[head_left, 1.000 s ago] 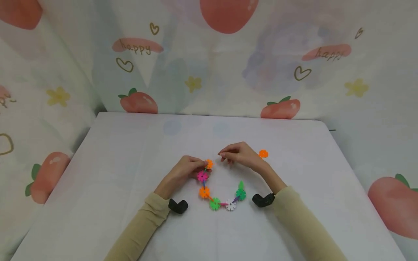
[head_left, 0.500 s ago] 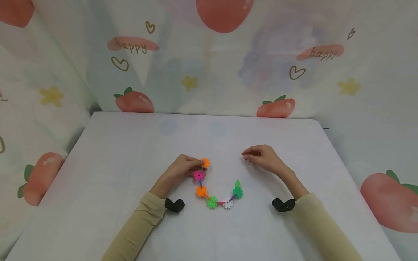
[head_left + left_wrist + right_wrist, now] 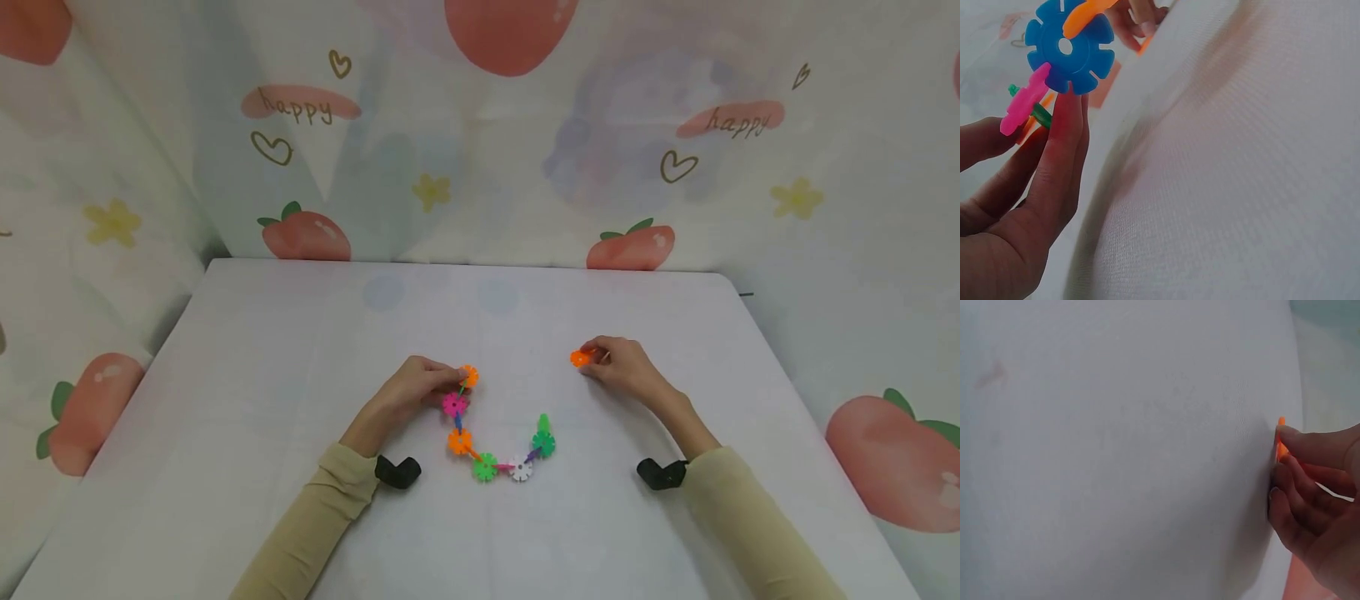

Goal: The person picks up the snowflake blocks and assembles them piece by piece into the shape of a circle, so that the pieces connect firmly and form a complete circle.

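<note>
A curved chain of interlocking plastic snowflake discs lies in front of my hands in the head view. My left hand (image 3: 412,390) pinches the orange disc (image 3: 470,377) at its far left end. From there run a pink disc (image 3: 453,405), a second orange disc (image 3: 460,442), a green disc (image 3: 485,467), a white disc (image 3: 521,471) and a darker green one (image 3: 543,443), joined by edge-on discs. The left wrist view shows a blue disc (image 3: 1088,59) by the left fingertips. Off to the right, my right hand (image 3: 624,364) pinches a loose orange disc (image 3: 579,358), seen edge-on in the right wrist view.
A white cloth covers the table (image 3: 300,333). Behind it and at the sides hangs a fruit-patterned curtain (image 3: 495,150). Black wrist mounts (image 3: 397,472) sit at both cuffs, close above the tabletop.
My right hand has moved right, away from the left hand, and has taken hold of the loose orange disc. The left hand keeps its pinch on the chain's end. The head view has shifted slightly.
</note>
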`<action>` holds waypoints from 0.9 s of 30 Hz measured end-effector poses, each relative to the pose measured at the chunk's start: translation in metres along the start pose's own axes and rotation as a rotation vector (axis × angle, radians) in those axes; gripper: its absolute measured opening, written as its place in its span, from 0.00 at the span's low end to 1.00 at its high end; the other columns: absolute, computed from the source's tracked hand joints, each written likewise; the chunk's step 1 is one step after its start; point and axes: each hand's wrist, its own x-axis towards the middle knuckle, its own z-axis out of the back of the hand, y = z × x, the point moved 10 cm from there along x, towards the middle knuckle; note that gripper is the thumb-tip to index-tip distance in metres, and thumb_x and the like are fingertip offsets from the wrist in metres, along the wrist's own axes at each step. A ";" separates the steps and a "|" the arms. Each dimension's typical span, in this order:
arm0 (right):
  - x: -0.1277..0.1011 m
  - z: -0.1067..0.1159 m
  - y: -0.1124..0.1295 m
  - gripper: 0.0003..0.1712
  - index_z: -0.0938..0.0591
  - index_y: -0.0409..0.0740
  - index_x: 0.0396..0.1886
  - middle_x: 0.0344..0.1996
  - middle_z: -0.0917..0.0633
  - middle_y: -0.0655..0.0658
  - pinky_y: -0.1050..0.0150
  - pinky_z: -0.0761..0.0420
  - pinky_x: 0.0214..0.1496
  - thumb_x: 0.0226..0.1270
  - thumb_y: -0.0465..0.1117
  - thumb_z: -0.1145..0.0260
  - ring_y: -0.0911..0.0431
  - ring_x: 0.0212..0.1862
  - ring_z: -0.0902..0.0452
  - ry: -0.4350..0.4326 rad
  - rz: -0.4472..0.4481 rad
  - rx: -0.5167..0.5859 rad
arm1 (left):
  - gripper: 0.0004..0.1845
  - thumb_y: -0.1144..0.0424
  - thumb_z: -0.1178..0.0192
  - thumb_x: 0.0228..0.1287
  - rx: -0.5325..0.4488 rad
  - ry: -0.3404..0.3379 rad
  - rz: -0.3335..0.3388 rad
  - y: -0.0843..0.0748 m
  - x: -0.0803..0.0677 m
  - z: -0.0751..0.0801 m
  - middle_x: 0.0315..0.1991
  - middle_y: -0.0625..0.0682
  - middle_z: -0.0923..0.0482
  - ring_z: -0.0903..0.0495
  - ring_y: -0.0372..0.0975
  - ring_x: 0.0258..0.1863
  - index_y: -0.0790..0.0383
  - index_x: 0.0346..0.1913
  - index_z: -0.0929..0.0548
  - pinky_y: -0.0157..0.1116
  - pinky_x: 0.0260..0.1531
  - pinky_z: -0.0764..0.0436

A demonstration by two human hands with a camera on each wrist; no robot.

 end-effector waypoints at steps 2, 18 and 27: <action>0.001 -0.002 0.002 0.15 0.15 0.32 0.49 0.35 0.14 0.39 0.59 0.20 0.43 0.65 0.35 0.27 0.48 0.38 0.21 -0.003 0.010 -0.002 | 0.16 0.63 0.34 0.70 -0.002 -0.001 -0.003 -0.001 0.000 0.000 0.38 0.55 0.10 0.12 0.36 0.36 0.75 0.49 0.12 0.30 0.40 0.14; 0.005 -0.017 0.024 0.14 0.16 0.37 0.46 0.36 0.13 0.43 0.62 0.16 0.49 0.63 0.35 0.23 0.51 0.41 0.18 0.019 0.062 0.147 | 0.15 0.61 0.35 0.72 0.014 0.021 -0.038 -0.002 0.000 -0.001 0.39 0.55 0.10 0.13 0.37 0.36 0.72 0.50 0.12 0.31 0.37 0.14; 0.010 -0.029 0.057 0.11 0.12 0.43 0.48 0.37 0.11 0.47 0.69 0.17 0.45 0.67 0.38 0.26 0.54 0.41 0.15 0.026 0.151 0.252 | 0.15 0.61 0.35 0.71 0.030 0.022 -0.029 0.001 0.000 -0.001 0.41 0.57 0.10 0.13 0.35 0.34 0.70 0.51 0.12 0.30 0.35 0.16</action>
